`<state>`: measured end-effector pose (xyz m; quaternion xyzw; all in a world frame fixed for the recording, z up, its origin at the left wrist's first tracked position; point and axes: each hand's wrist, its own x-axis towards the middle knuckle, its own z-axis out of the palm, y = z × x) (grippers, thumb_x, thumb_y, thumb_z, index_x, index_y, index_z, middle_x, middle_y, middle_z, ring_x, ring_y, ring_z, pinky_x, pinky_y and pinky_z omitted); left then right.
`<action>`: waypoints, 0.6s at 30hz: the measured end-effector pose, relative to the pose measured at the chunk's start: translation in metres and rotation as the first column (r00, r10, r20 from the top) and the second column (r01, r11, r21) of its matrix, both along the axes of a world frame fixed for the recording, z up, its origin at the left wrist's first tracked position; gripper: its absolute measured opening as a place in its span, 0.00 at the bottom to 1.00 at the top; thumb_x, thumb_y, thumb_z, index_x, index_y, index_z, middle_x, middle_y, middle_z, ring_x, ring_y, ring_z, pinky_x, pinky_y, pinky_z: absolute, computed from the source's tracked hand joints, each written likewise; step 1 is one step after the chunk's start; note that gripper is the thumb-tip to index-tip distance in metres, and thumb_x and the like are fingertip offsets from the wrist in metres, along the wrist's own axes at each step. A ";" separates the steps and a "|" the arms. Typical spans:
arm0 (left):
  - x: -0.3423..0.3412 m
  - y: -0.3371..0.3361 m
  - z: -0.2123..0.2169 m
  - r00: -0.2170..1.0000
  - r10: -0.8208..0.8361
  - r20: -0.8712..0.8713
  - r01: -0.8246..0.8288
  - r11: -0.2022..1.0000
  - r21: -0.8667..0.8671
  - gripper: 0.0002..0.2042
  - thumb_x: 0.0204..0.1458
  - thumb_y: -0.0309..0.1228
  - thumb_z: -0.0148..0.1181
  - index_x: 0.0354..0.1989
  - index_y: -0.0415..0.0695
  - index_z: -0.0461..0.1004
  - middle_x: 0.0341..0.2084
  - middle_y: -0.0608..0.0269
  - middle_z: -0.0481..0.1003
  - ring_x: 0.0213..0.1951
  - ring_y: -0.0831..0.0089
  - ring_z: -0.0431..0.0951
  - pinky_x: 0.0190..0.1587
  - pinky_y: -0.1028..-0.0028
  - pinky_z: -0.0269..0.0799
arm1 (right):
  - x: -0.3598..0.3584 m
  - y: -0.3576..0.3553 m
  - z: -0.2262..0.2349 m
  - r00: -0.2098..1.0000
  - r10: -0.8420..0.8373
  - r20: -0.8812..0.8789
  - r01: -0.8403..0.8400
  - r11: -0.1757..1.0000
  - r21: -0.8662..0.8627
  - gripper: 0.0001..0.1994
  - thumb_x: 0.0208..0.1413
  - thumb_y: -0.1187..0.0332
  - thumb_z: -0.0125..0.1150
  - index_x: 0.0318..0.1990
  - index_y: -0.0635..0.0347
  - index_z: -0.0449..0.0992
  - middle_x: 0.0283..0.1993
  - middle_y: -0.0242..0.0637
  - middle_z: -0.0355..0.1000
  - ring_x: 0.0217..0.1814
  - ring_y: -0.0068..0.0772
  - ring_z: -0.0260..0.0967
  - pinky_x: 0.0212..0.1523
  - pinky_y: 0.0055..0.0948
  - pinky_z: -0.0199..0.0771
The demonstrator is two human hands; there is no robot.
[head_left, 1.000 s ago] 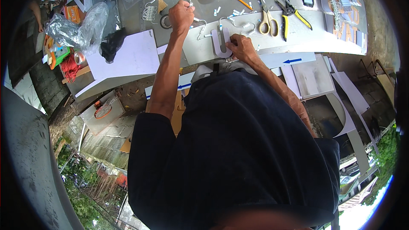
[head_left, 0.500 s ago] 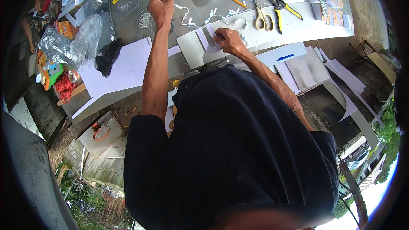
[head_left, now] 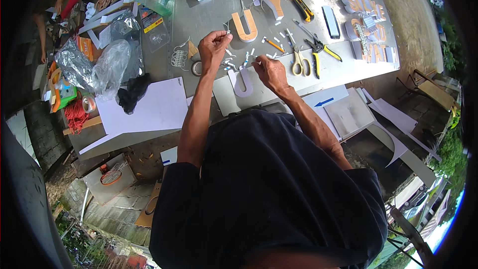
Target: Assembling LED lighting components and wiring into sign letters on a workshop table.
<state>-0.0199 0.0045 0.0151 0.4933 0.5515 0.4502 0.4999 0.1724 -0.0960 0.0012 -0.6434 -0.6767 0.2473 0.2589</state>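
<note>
Upper centre of frame, over the grey worktable [head_left: 209, 15]: left hand [head_left: 215, 45] pinches a small white strip raised, right hand [head_left: 268, 69] closed, fingertips pressing the white U-shaped letter [head_left: 242, 82] flat; judged mid-fitting, next needs precise strip placement.

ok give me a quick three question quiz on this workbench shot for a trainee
1. True or false: the right hand rests at the pale U-shaped letter.
2. Which tool lies just right of the right hand? A) scissors B) hammer C) saw
3. Fill in: the left hand pinches a thin white ____ between its fingertips.

Key: 1 true; 2 A; 3 wire, as far as the picture shows.
</note>
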 end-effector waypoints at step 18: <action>0.019 -0.077 -0.026 0.942 -0.086 -0.324 0.049 0.991 -0.121 0.10 0.51 0.32 0.67 0.37 0.38 0.82 0.25 0.62 0.82 0.26 0.80 0.78 0.31 0.78 0.73 | 0.085 0.218 0.010 0.610 0.357 0.707 -0.631 0.759 0.161 0.10 0.48 0.71 0.62 0.38 0.51 0.84 0.47 0.37 0.68 0.57 0.36 0.65 0.57 0.35 0.68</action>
